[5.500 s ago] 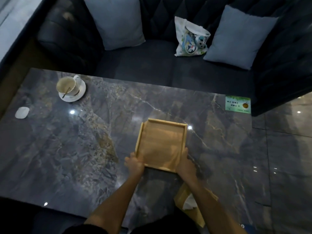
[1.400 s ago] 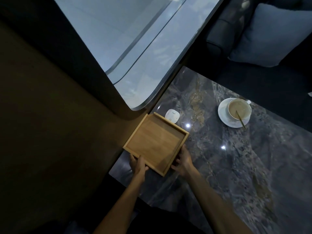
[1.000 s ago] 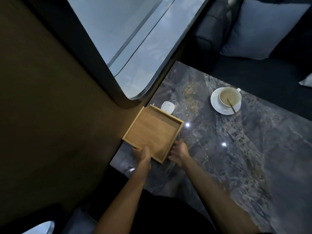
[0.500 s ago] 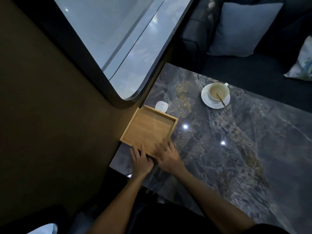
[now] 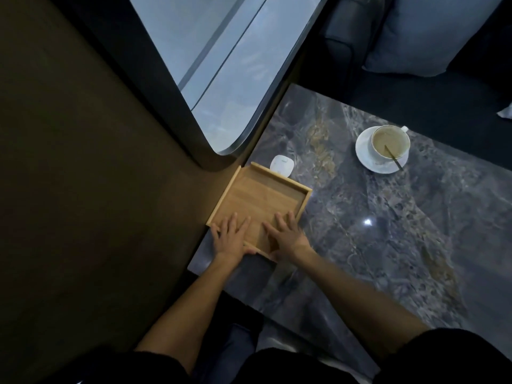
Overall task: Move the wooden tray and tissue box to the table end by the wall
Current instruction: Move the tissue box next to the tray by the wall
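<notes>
The wooden tray (image 5: pixel 266 200) lies at the table (image 5: pixel 388 245) end beside the wall (image 5: pixel 110 189). The left hand (image 5: pixel 230 239) and right hand (image 5: pixel 286 236) lie flat on it, fingers straight, grasping nothing. It looks light and stiff, likely to slide on the stone, and is best held by its rims.

— What sort of place?
— A café or lounge booth, it seems: marble table (image 5: pixel 388 245) with one end against the wall (image 5: pixel 83 162) by a window (image 5: pixel 221 65), dark sofa (image 5: pixel 340 37) with a cushion (image 5: pixel 421 31) along the far edge, cup (image 5: pixel 389 141) on a saucer (image 5: pixel 363 153).
</notes>
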Available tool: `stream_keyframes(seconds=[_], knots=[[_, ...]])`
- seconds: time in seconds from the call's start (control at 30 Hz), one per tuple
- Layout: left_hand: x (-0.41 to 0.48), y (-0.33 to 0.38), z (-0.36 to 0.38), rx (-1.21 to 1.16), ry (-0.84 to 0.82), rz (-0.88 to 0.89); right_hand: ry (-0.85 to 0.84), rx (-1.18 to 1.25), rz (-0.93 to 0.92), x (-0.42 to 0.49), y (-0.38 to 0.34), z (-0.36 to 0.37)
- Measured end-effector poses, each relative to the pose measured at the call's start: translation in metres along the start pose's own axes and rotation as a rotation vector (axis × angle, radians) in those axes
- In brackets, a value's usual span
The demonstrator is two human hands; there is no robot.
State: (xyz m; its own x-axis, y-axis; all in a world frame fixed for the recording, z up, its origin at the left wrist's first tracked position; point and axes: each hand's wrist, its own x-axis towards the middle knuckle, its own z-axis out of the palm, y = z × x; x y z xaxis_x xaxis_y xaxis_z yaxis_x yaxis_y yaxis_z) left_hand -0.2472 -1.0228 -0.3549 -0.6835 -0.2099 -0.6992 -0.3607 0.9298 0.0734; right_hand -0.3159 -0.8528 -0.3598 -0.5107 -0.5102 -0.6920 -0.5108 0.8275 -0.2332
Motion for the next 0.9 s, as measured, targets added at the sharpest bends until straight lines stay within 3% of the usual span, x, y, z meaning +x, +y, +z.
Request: stream_keyframes(seconds=[0.1, 0.4, 0.53, 0.67, 0.9], knots=[[0.003, 0.002, -0.001, 0.002, 0.026, -0.013, -0.009, 0.011, 0.001, 0.005, 0.001, -0.003], [-0.002, 0.006, -0.015, -0.023, -0.114, -0.027, -0.084, -0.013, -0.040, 0.000, 0.010, -0.010], [-0.011, 0.021, -0.028, -0.148, -0.045, -0.087, 0.145, 0.050, -0.035, -0.026, 0.024, -0.011], [-0.031, 0.053, -0.026, -0.113, 0.091, 0.012, 0.404, 0.101, -0.035, -0.071, 0.059, 0.003], [-0.065, 0.148, -0.007, 0.032, 0.162, 0.188, 0.481, 0.228, 0.186, -0.167, 0.144, 0.026]])
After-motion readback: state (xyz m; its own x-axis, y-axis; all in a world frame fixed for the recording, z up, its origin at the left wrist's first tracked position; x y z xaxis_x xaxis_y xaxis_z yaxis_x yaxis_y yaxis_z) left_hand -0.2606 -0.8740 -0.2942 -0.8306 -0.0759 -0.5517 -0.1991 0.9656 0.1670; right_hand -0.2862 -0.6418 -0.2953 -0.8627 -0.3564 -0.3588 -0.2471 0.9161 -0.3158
